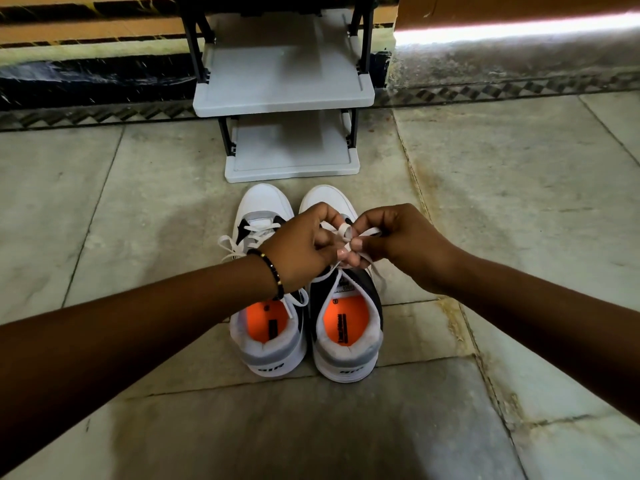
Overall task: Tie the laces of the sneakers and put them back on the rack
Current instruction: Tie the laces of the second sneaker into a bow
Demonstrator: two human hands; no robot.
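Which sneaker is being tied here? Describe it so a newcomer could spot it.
On the floor before the grey shoe rack stand two white sneakers. It is the right-hand sneaker: both hands pinch its laces, while the left-hand sneaker has laces lying loose.

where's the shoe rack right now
In the head view the grey shoe rack stands top centre against the wall, its shelves bare, just beyond the toes of the two sneakers on the floor.
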